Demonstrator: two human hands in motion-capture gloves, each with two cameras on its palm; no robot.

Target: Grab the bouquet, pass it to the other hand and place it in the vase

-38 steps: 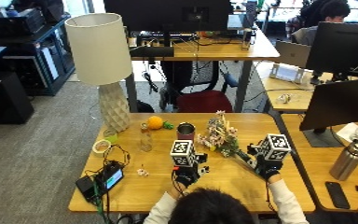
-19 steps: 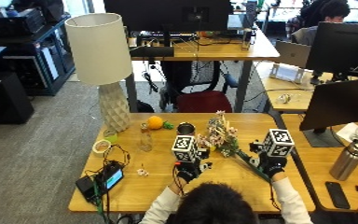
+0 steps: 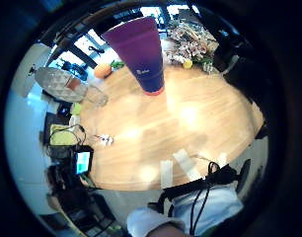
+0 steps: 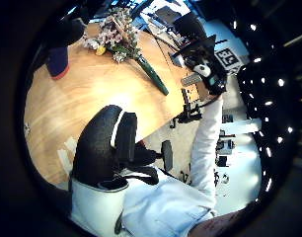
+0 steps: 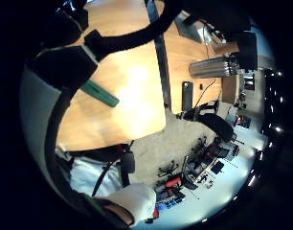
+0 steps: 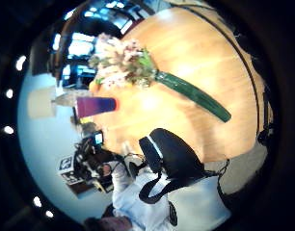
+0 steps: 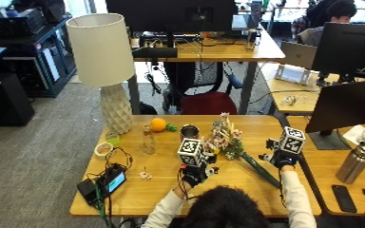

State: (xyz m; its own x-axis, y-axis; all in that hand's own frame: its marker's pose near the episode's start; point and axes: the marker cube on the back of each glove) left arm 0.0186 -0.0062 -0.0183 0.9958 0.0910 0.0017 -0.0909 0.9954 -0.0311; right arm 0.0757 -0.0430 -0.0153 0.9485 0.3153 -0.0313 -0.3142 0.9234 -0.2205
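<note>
The bouquet [image 7: 224, 137] lies on the wooden table [image 7: 151, 190], its pale flowers towards the far side and its green wrapped stem [image 7: 262, 170] pointing back at me. A dark cup-shaped vase [image 7: 188, 131] stands upright just left of the flowers. My left hand [image 7: 194, 173] hovers over the table in front of the vase, holding nothing; its palm views show the vase [image 3: 141, 54] and the bouquet [image 4: 116, 34] ahead of it. My right hand [image 7: 283, 159] hovers beside the stem [image 5: 99, 93], apart from it, fingers loosely curled.
A tall lamp [image 7: 106, 71] stands at the table's back left. An orange [image 7: 158, 124], a small glass bottle [image 7: 148, 142] and a tape roll [image 7: 103, 148] lie left of the vase. A cabled device [image 7: 110, 183] sits front left. A metal bottle [image 7: 353, 164] stands on the right-hand desk.
My right hand has drifted a little forward and to the right, alongside the stem. My left hand has barely moved. The bouquet and vase stay where they were.
</note>
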